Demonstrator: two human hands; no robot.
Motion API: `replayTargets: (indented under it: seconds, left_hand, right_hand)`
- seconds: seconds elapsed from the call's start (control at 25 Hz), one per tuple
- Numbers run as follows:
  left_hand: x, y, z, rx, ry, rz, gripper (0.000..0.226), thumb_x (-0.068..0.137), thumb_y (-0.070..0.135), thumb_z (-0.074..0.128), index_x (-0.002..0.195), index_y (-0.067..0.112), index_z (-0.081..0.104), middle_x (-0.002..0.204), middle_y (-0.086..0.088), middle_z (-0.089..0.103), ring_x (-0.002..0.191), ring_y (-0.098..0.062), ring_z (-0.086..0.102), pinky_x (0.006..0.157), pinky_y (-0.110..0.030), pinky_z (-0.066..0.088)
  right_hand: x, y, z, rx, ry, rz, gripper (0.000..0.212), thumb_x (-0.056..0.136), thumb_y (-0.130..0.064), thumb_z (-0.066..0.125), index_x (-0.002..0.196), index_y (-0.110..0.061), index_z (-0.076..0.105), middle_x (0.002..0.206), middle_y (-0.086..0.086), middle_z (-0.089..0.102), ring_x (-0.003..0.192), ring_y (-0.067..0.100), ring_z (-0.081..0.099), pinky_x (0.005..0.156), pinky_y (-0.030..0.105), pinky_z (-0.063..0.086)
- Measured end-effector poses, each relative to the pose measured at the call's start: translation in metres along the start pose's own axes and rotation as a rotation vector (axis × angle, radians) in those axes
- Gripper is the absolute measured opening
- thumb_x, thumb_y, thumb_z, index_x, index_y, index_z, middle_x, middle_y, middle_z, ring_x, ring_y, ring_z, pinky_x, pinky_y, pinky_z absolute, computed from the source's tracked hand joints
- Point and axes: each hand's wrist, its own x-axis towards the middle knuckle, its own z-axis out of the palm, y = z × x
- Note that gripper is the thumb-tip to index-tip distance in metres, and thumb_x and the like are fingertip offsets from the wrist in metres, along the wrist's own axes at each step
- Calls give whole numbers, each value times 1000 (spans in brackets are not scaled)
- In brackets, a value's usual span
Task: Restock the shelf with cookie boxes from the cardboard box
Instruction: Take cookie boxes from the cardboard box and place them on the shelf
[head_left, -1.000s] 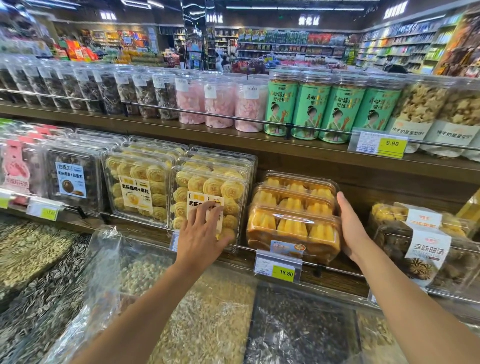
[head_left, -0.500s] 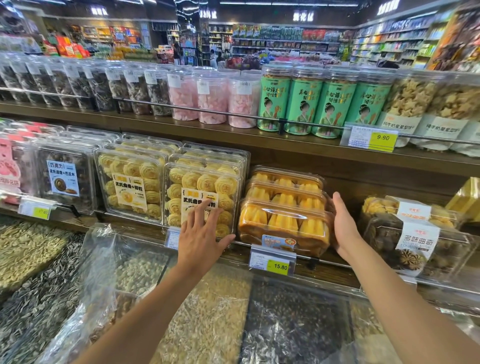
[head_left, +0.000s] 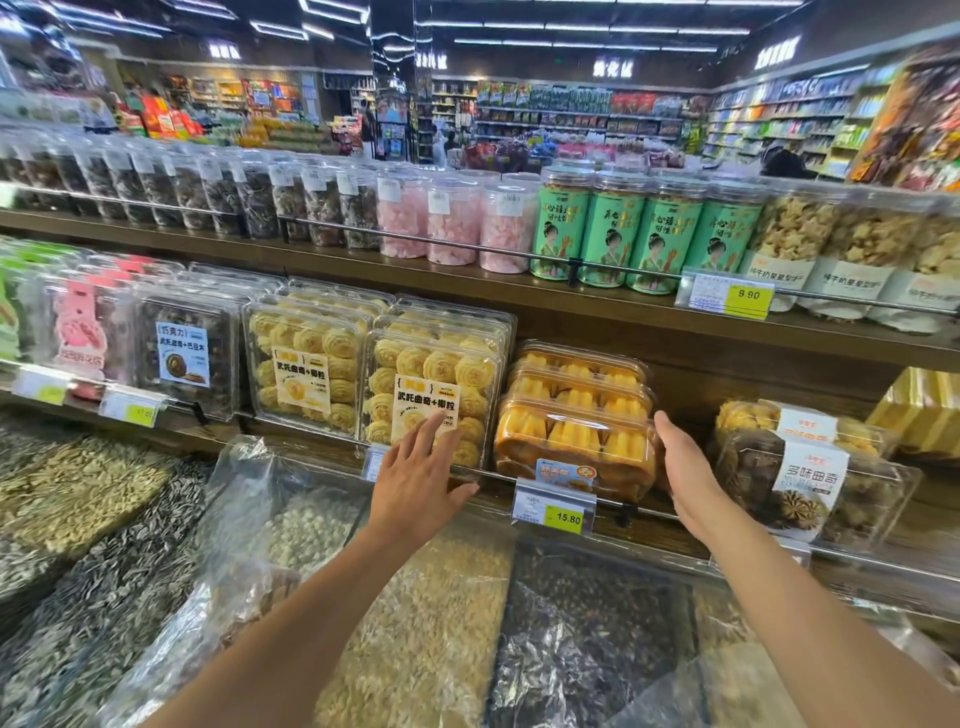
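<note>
Left hand spread wide, straight fingers over the label of a clear ridged plastic cookie box standing on edge on the wooden shelf; glossy orange cake pack just beside; right hand flat and open at its rounded end, a narrow gap beyond.

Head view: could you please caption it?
Open left hand at the butter cookie box; open right hand beside stacked yellow cake packs.

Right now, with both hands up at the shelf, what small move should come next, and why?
Probably press the open right hand against the right end of the clear plastic box of orange cakes, squaring it toward the clear box of yellow swirl cookies in front of the open left hand. Both hands flank these front boxes.
</note>
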Motion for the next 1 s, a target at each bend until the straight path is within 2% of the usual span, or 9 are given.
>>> replayTargets:
  seconds: [0.04,0.12,0.2,0.36,0.52,0.72,1.0]
  left_hand:
    - [-6,-1,-7,9,-8,1,77,97,64,54,159,30,24,174,3,8,161,-25,10,126,-47,22]
    - [-20,-3,-18,25,-14,13,76,97,64,54,158,30,25,174,3,7,161,-23,9,126,-47,21]
    - [-34,-7,-33,34,-19,34,76,96,64,55,158,29,27,174,3,6,161,-23,7,126,-48,20]
    - [-54,-10,-51,48,-35,63,78,96,64,55,159,29,25,175,1,3,162,-24,2,128,-49,15]
    - [-85,-21,-66,43,-37,133,82,95,66,55,161,28,22,175,0,3,162,-26,1,130,-51,13]
    - [-106,-5,-77,37,-25,246,83,98,68,48,163,26,19,175,-2,3,162,-26,0,129,-48,13]
    - [-128,43,-77,-20,-33,367,81,97,68,50,162,31,16,175,3,1,162,-24,0,129,-47,12]
  right_hand:
    - [-7,1,-1,-45,-17,-10,57,91,-77,38,119,-33,60,137,-1,59,130,20,50,119,50,31]
    - [-28,0,-2,-149,-32,-23,91,80,-88,42,149,-28,42,153,-1,47,141,24,42,120,51,30]
    - [-54,-9,2,-217,-26,-59,85,93,-73,45,160,-25,24,163,1,33,149,27,31,121,49,27]
    - [-85,-14,9,-392,-9,-148,80,100,-55,50,162,-17,18,166,6,25,150,28,30,117,44,30]
    - [-144,-20,21,-466,47,-205,68,101,-45,54,157,-14,30,162,8,33,147,28,34,116,42,31]
    - [-193,-13,5,-551,124,-177,87,94,-61,57,161,-22,19,168,4,19,151,26,29,120,45,29]
    - [-237,0,-44,-685,237,-170,84,95,-58,58,160,-20,21,168,3,19,151,29,27,119,45,31]
